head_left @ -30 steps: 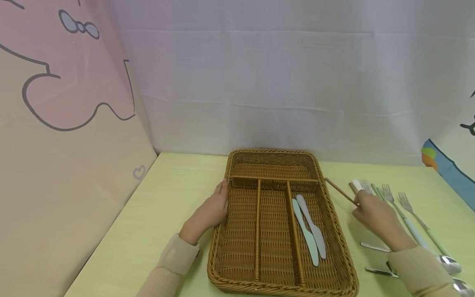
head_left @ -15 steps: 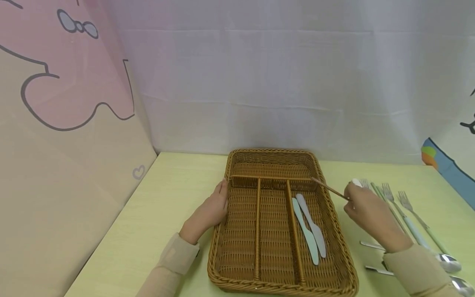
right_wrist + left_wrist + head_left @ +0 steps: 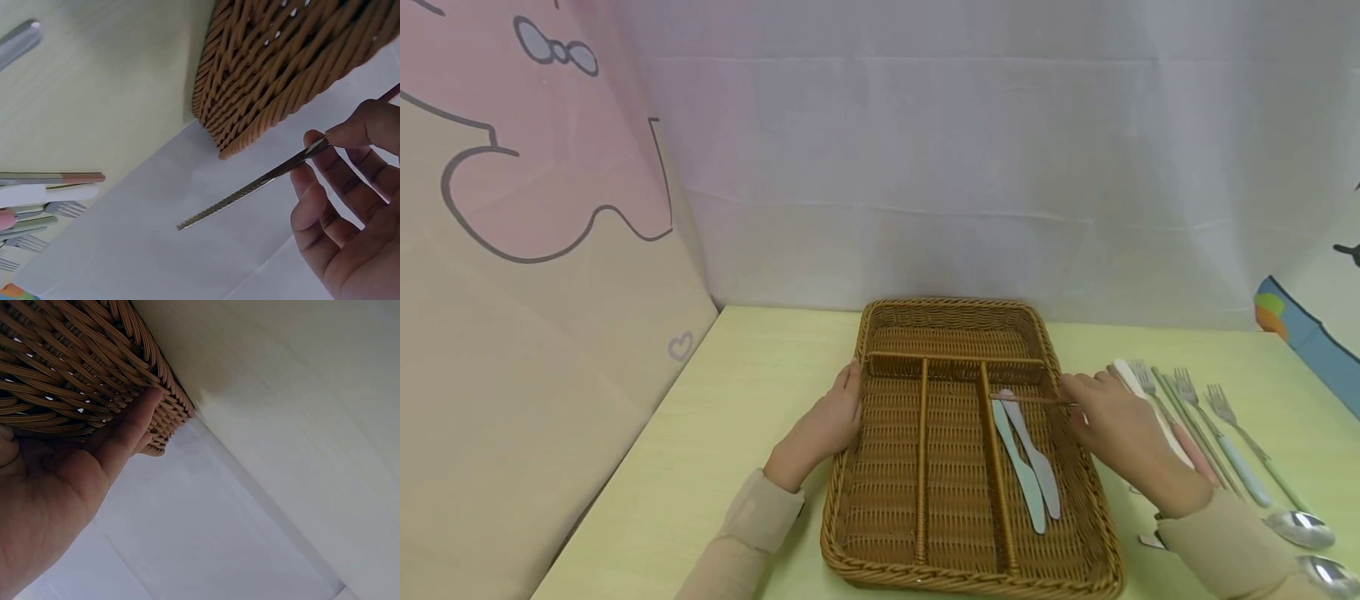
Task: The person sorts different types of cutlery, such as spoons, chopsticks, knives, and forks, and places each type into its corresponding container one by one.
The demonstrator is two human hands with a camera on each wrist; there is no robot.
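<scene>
A brown wicker tray point(image 3: 921, 467) with dividers sits on the table. Two butter knives, one mint point(image 3: 1024, 482) and one grey point(image 3: 1042, 468), lie in its right long compartment. My left hand point(image 3: 822, 427) lies against the tray's left outer wall, fingers straight along the weave in the left wrist view. Between thumb and fingers, my right hand point(image 3: 1127, 429) pinches a chopstick point(image 3: 1033, 400). Its reddish-brown end reaches over the tray's right rim, above the knives' handles. The right wrist view shows its bare metal end, textured toward the tip point(image 3: 219, 206).
Right of the tray lie several forks point(image 3: 1222, 406), a white-handled utensil point(image 3: 1127, 377), green sticks point(image 3: 1183, 407) and spoons point(image 3: 1300, 528). My right sleeve partly covers metal pieces point(image 3: 1152, 541). A pale cloth wall point(image 3: 925, 208) stands behind the table; a printed one point(image 3: 587, 333) stands left.
My right hand has moved left with the chopstick, from beside the forks to the tray's right rim. The chopstick's front end now lies over the right compartment. My left hand stays put.
</scene>
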